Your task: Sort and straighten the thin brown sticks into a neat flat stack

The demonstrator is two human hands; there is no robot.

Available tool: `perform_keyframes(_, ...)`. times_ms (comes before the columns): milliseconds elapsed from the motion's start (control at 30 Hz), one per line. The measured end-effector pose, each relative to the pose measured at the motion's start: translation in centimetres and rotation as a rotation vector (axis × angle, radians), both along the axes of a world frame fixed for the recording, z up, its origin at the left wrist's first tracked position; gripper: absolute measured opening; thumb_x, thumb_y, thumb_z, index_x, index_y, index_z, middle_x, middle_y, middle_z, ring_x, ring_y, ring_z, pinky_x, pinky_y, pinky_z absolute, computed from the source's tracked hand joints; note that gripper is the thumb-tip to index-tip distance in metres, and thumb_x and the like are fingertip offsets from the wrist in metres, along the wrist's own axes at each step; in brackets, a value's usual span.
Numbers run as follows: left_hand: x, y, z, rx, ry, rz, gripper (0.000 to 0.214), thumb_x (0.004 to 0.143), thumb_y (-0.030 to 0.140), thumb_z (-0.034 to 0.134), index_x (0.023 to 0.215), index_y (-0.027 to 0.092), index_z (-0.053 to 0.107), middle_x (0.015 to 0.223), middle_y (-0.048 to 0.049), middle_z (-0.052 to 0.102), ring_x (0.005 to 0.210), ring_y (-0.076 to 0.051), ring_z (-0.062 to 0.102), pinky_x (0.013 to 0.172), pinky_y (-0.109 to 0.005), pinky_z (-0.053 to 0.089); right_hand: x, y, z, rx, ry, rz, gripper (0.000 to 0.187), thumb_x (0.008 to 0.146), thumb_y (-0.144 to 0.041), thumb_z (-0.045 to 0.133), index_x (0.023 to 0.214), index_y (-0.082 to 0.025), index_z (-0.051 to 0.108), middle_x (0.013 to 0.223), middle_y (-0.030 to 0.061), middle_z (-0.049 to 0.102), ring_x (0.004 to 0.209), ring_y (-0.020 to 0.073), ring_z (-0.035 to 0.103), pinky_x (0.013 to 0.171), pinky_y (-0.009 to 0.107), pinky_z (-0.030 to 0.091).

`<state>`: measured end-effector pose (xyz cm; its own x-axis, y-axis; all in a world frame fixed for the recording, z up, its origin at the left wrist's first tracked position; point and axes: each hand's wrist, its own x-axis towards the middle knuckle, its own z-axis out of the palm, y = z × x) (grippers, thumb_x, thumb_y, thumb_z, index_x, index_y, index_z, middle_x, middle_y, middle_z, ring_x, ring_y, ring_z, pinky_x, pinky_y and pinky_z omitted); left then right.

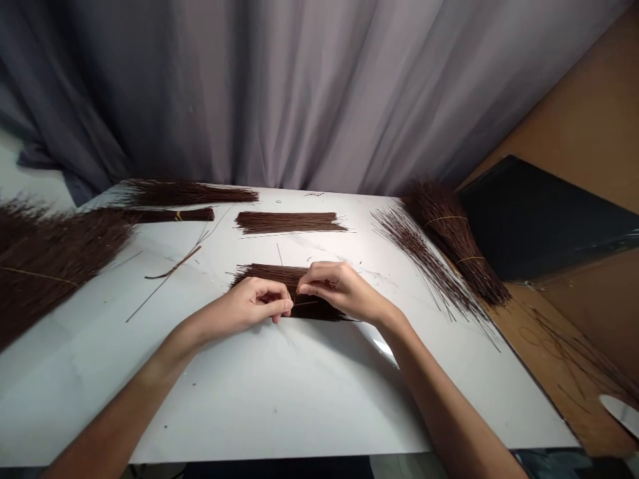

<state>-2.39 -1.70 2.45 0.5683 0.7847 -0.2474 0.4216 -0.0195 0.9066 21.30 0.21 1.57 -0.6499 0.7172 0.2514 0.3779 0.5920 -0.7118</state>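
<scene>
Low over a pile of short dark brown twigs [264, 271], both hands work close together with their fingertips a small gap apart. My left hand [254, 303] is closed in a pinch on a thin twig [282, 261], whose free end sticks up and away from me. To its right, my right hand [342, 286] is also pinched; a tiny brownish bit shows at its fingertips, too small to name. Part of the pile is hidden behind the hands. Farther back, a second pile of cut twigs [292, 222] lies crosswise on the white table [279, 399].
Loose twigs and a brown strip [174, 267] lie at the left, near a large twig bundle [54, 266] and a tied bundle [194, 215]. At the right edge rest spread twigs [429, 259] and a banded bundle [454, 233]. A grey curtain [299, 93] hangs behind.
</scene>
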Motion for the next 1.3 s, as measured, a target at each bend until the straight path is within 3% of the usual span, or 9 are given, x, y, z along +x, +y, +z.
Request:
perform_keyframes(133, 0.1, 0.4, -1.1, 0.164, 0.029, 0.201, 0.030, 0.093, 0.041, 0.059, 0.073, 0.019, 0.062, 0.072, 0.0003, 0.061, 0.066, -0.014, 0.049, 0.057, -0.024, 0.035, -1.3, -1.4, -0.6, 0.312, -0.157, -0.142, 0.028, 0.105, -0.023, 0.048, 0.098, -0.018, 0.075, 0.088, 0.0064, 0.070, 0.075, 0.0145, 0.061, 0.065, 0.027, 0.042)
perform_keyframes(233, 0.2, 0.7, -1.3, 0.084, -0.125, 0.331, 0.030, 0.093, 0.043, 0.060, 0.075, 0.018, 0.062, 0.072, 0.0006, 0.058, 0.060, -0.012, 0.043, 0.054, -0.023, 0.031, -1.8, -1.7, -1.0, 0.275, -0.063, -0.145, 0.027, 0.104, -0.025, 0.049, 0.100, -0.018, 0.075, 0.088, 0.0064, 0.071, 0.072, 0.0134, 0.061, 0.064, 0.026, 0.043)
perform_keyframes(333, 0.4, 0.7, -0.9, -0.028, -0.267, 0.380, 0.027, 0.091, 0.040, 0.062, 0.078, 0.017, 0.065, 0.072, 0.0004, 0.055, 0.060, -0.010, 0.040, 0.052, -0.021, 0.029, -1.5, -1.1, -0.9, 0.156, 0.050, -0.124, 0.022, 0.102, -0.028, 0.056, 0.100, -0.018, 0.076, 0.087, 0.0056, 0.072, 0.071, 0.0133, 0.062, 0.065, 0.025, 0.045)
perform_keyframes(600, 0.5, 0.4, -0.3, -0.143, -0.303, 0.333, 0.029, 0.090, 0.043, 0.063, 0.077, 0.016, 0.065, 0.066, 0.0010, 0.056, 0.051, -0.008, 0.035, 0.049, -0.022, 0.023, -0.7, -0.4, -0.3, 0.057, 0.043, -0.135, 0.021, 0.100, -0.031, 0.060, 0.094, -0.019, 0.077, 0.083, 0.0031, 0.070, 0.070, 0.0125, 0.058, 0.063, 0.024, 0.042)
perform_keyframes(733, 0.6, 0.3, -0.5, -0.010, -0.262, 0.319, 0.032, 0.091, 0.046, 0.065, 0.077, 0.017, 0.063, 0.067, 0.0021, 0.055, 0.052, -0.008, 0.036, 0.049, -0.021, 0.025, -0.6, -0.5, -0.1, 0.091, -0.008, -0.141, 0.022, 0.101, -0.033, 0.058, 0.096, -0.020, 0.076, 0.081, 0.0024, 0.068, 0.068, 0.0121, 0.054, 0.064, 0.024, 0.041)
perform_keyframes(867, 0.7, 0.4, -1.1, 0.106, -0.197, 0.317, 0.029, 0.091, 0.048, 0.067, 0.090, 0.020, 0.065, 0.064, 0.0039, 0.053, 0.052, -0.009, 0.036, 0.047, -0.020, 0.026, -0.1, -0.5, 0.0, 0.121, -0.076, -0.169, 0.020, 0.102, -0.031, 0.056, 0.098, -0.021, 0.073, 0.088, 0.0019, 0.069, 0.072, 0.0120, 0.057, 0.066, 0.024, 0.040)
perform_keyframes(1167, 0.1, 1.1, -2.0, 0.027, -0.204, 0.338, 0.031, 0.088, 0.049, 0.070, 0.087, 0.018, 0.067, 0.079, -0.0030, 0.064, 0.059, -0.011, 0.050, 0.044, -0.018, 0.032, 0.9, 0.2, 0.5, 0.407, -0.268, -0.240, 0.026, 0.106, -0.023, 0.044, 0.097, -0.019, 0.067, 0.092, 0.0064, 0.067, 0.081, 0.0178, 0.055, 0.083, 0.034, 0.038)
perform_keyframes(1300, 0.1, 1.0, -2.2, -0.032, -0.144, 0.355, 0.036, 0.085, 0.055, 0.071, 0.086, 0.019, 0.067, 0.081, -0.0041, 0.067, 0.065, -0.013, 0.054, 0.046, -0.017, 0.033, 0.9, 0.1, 0.6, 0.442, -0.297, -0.236, 0.027, 0.107, -0.023, 0.041, 0.098, -0.020, 0.066, 0.093, 0.0068, 0.067, 0.085, 0.0200, 0.052, 0.089, 0.037, 0.037)
